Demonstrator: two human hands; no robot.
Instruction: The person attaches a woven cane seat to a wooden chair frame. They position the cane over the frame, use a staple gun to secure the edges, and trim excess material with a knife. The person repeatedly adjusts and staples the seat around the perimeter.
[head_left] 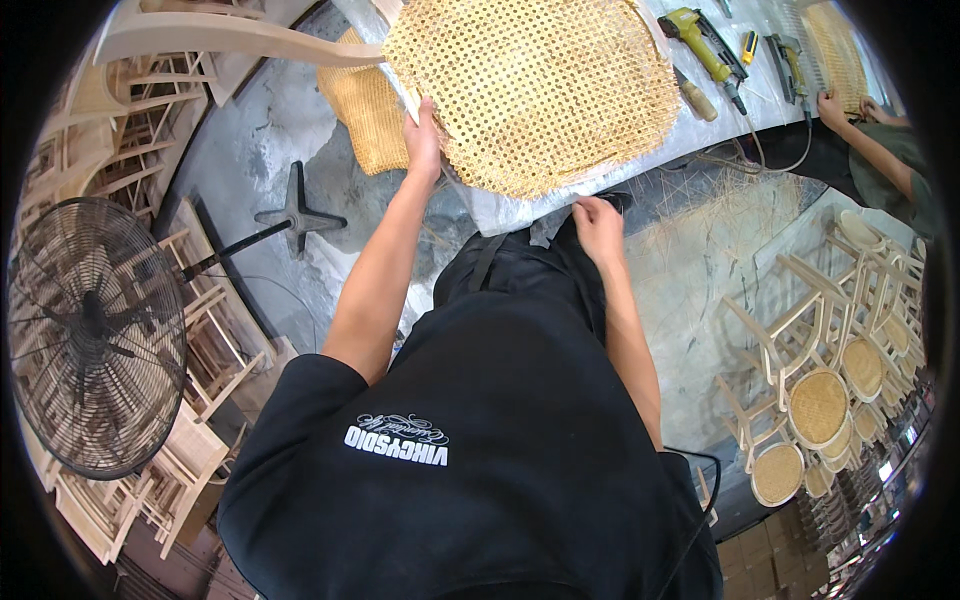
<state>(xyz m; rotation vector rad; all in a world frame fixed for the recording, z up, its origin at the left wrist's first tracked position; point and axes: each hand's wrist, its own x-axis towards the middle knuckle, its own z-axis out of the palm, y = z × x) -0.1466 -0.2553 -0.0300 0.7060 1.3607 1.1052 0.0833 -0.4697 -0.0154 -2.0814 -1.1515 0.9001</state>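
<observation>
A woven cane panel (535, 90) in golden yellow lies over a pale wooden chair frame on the work table (505, 212). From its left side a curved wooden chair part (240, 38) sticks out. My left hand (424, 145) is closed on the frame's left edge, thumb up beside the cane. Just below the table's near edge is my right hand (600, 230), apart from the panel, with thumb and fingers pinched together. Whatever may be between those fingertips is too small to make out.
A green nail gun (705, 45), a second nail gun (788, 68), a yellow cutter (749, 46) and a wooden handle (697, 100) lie right of the panel. A co-worker's hand (830, 110) is beyond. A large fan (95, 335) stands left; several chairs (818, 405) stand right.
</observation>
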